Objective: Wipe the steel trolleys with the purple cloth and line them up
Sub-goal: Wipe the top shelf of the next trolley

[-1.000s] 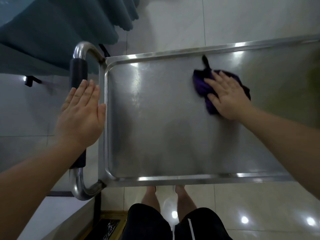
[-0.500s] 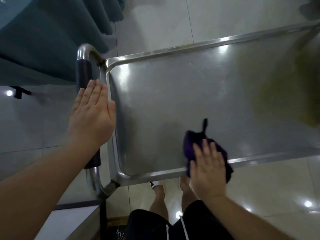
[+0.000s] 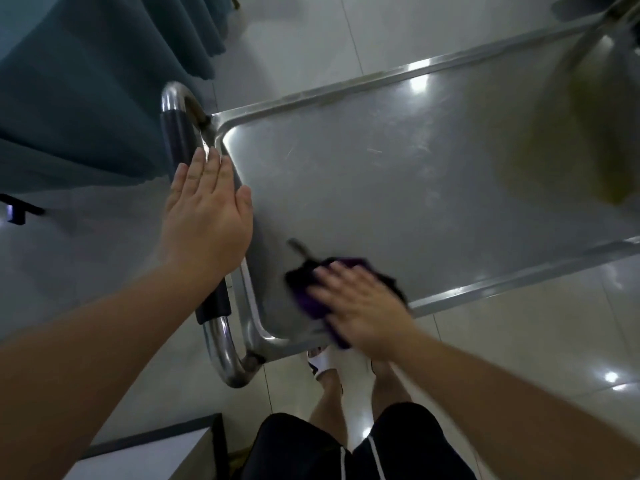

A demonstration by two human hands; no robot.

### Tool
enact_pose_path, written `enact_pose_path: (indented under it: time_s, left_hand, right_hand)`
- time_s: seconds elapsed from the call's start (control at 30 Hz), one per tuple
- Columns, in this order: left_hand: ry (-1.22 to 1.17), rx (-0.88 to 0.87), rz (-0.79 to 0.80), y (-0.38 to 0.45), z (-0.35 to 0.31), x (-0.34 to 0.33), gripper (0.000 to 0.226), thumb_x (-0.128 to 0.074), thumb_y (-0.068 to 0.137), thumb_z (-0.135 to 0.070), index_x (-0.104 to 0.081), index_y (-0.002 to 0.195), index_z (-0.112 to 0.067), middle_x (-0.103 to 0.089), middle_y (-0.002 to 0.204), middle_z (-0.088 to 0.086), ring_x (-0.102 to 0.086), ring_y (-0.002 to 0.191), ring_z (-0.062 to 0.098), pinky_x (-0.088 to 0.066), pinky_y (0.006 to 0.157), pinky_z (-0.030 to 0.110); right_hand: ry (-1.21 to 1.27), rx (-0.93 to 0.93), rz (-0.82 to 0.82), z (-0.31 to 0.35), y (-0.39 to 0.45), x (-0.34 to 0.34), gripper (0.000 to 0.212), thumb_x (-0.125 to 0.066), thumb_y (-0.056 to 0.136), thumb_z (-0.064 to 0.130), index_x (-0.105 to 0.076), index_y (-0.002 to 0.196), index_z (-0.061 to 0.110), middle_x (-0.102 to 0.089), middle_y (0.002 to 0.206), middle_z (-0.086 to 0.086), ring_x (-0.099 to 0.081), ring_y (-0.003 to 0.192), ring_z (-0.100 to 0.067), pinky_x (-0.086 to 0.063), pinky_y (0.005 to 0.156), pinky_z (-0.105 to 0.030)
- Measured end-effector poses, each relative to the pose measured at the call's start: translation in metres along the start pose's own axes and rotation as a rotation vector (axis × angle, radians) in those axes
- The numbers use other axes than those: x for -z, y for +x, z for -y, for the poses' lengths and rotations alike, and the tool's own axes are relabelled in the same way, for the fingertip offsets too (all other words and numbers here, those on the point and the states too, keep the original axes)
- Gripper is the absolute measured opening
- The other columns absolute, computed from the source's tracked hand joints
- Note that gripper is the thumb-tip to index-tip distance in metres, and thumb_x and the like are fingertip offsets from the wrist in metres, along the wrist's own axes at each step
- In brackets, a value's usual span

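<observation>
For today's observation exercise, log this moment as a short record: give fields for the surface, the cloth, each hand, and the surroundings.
surface: steel trolley top, raised rim, shiny
cloth: purple cloth, on the top near the front-left corner
right hand: flat on the cloth, fingers straight, motion-blurred
left hand: open, fingers straight, over the trolley handle and left rim
surroundings: pale tiled floor, teal curtain at left

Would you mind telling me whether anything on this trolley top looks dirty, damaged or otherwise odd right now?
A yellowish-green patch sits at the far right of the trolley top; whether it is a stain or a reflection is unclear. Faint scratches mark the steel. The right hand presses the purple cloth at the near left corner.
</observation>
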State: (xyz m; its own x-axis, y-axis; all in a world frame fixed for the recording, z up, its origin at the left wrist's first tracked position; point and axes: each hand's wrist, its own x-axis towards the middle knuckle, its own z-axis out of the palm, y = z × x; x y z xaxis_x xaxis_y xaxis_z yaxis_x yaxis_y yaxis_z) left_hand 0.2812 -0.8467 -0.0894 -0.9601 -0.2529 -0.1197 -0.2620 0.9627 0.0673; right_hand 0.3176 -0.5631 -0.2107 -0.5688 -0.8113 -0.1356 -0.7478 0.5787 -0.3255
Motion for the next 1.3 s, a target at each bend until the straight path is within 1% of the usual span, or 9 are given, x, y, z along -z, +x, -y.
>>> enact_pose_path:
  time_s: [0.13, 0.23, 0.43, 0.53, 0.7, 0.9, 1.03, 1.17, 1.3]
  left_hand:
    - [-0.019, 0.005, 0.001, 0.0, 0.001, 0.002, 0.066, -0.013, 0.113, -0.045, -0.017, 0.168, -0.009, -0.01, 0.177, 0.008, 0.001, 0.164, 0.018, 0.005, 0.132, 0.039]
    - [-0.041, 0.011, -0.003, 0.001, 0.001, 0.002, 0.066, -0.013, 0.113, -0.045, -0.017, 0.168, -0.009, -0.011, 0.177, 0.006, 0.0, 0.164, 0.016, 0.005, 0.132, 0.039]
    - [-0.058, 0.018, -0.015, 0.002, 0.001, 0.001, 0.067, -0.012, 0.112, -0.045, -0.018, 0.168, -0.009, -0.012, 0.177, 0.006, -0.001, 0.164, 0.016, 0.005, 0.132, 0.038]
    - [-0.054, 0.025, -0.013, 0.002, 0.001, 0.001, 0.066, -0.013, 0.112, -0.044, -0.018, 0.169, -0.009, -0.012, 0.177, 0.006, -0.001, 0.164, 0.016, 0.004, 0.132, 0.038]
    - [-0.05, 0.016, -0.006, 0.001, 0.001, 0.003, 0.066, -0.012, 0.112, -0.044, -0.017, 0.169, -0.009, -0.011, 0.178, 0.007, 0.0, 0.164, 0.016, 0.005, 0.132, 0.037]
    - [-0.072, 0.005, -0.011, 0.0, 0.0, 0.002, 0.067, -0.011, 0.112, -0.046, -0.018, 0.169, -0.011, -0.011, 0.177, 0.006, 0.0, 0.164, 0.016, 0.005, 0.132, 0.037]
    - [-0.102, 0.008, -0.002, 0.001, 0.002, 0.001, 0.069, -0.009, 0.11, -0.048, -0.018, 0.169, -0.013, -0.01, 0.178, 0.003, 0.002, 0.163, 0.013, 0.007, 0.132, 0.035]
    - [-0.112, 0.019, -0.004, 0.0, 0.001, 0.003, 0.068, -0.009, 0.11, -0.047, -0.016, 0.169, -0.014, -0.009, 0.178, 0.002, 0.003, 0.163, 0.012, 0.009, 0.131, 0.034]
    - [-0.104, 0.019, 0.012, 0.001, 0.001, 0.003, 0.07, -0.007, 0.109, -0.048, -0.014, 0.17, -0.013, -0.007, 0.178, 0.002, 0.005, 0.163, 0.012, 0.011, 0.13, 0.032]
  right_hand:
    - [-0.095, -0.406, -0.121, -0.119, -0.031, 0.035, 0.055, -0.043, 0.103, 0.033, -0.056, 0.148, 0.002, -0.045, 0.158, -0.025, -0.045, 0.143, -0.051, -0.038, 0.115, -0.059]
    - [0.0, -0.753, -0.177, -0.166, -0.038, 0.056, 0.065, -0.029, 0.105, 0.044, -0.037, 0.16, 0.011, -0.03, 0.167, -0.021, -0.029, 0.153, -0.044, -0.023, 0.125, -0.057]
    - [0.086, -1.128, -0.37, -0.045, 0.033, 0.012, 0.06, -0.042, 0.105, 0.038, -0.034, 0.161, 0.018, -0.026, 0.171, -0.013, -0.023, 0.157, -0.037, -0.016, 0.127, -0.055]
    - [0.159, -1.079, -0.393, 0.041, 0.071, -0.009, 0.059, -0.047, 0.104, 0.037, -0.039, 0.159, 0.02, -0.028, 0.17, -0.011, -0.025, 0.157, -0.036, -0.017, 0.127, -0.054]
    - [0.106, -0.429, -0.151, 0.145, 0.093, -0.042, 0.063, -0.034, 0.109, 0.043, -0.017, 0.167, 0.026, -0.006, 0.176, -0.002, 0.001, 0.162, -0.027, -0.005, 0.129, -0.05]
    - [-0.034, 0.206, 0.108, 0.029, 0.075, -0.005, 0.056, -0.035, 0.109, 0.048, -0.029, 0.164, 0.036, -0.019, 0.173, 0.008, -0.009, 0.162, -0.018, -0.006, 0.131, -0.044]
    - [-0.083, -0.161, -0.163, -0.079, 0.057, 0.035, 0.054, -0.061, 0.1, 0.032, -0.057, 0.15, 0.012, -0.045, 0.16, -0.015, -0.043, 0.148, -0.042, -0.034, 0.12, -0.057]
    - [-0.112, -0.695, -0.172, -0.157, 0.054, 0.075, 0.068, -0.042, 0.103, 0.049, -0.039, 0.16, 0.012, -0.034, 0.166, -0.022, -0.035, 0.149, -0.045, -0.025, 0.125, -0.054]
    - [-0.053, -0.783, -0.12, -0.175, 0.068, 0.083, 0.076, -0.028, 0.099, 0.061, -0.024, 0.162, 0.018, -0.015, 0.173, -0.015, -0.014, 0.159, -0.035, -0.009, 0.13, -0.051]
